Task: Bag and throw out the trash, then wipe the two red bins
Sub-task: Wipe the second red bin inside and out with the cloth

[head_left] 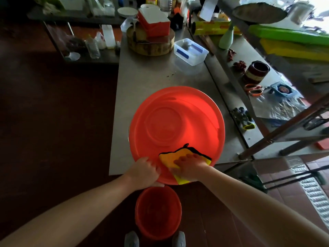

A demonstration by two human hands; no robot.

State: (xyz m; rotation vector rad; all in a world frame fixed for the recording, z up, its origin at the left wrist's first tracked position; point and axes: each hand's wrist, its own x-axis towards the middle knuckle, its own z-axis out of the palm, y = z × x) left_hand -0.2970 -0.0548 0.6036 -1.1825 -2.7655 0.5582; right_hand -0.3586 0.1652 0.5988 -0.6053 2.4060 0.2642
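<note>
My left hand (144, 171) grips the near rim of the big bin (176, 122) on the table (142, 77), my right hand (191, 166) presses the cloth (169, 157) flat-fingered inside it, so I judge the small bin (158, 213) on the floor is left.

Ahead of me on the steel worktop (151, 75) sits a round wooden chopping block (151, 49) with a red-and-white box (154, 22) on top. Just right of it is a clear plastic container (191, 51). Further right stands a pale green bottle (226, 39), and orange-handled scissors (253, 89) lie near a dark brown jar (256, 72).
</note>
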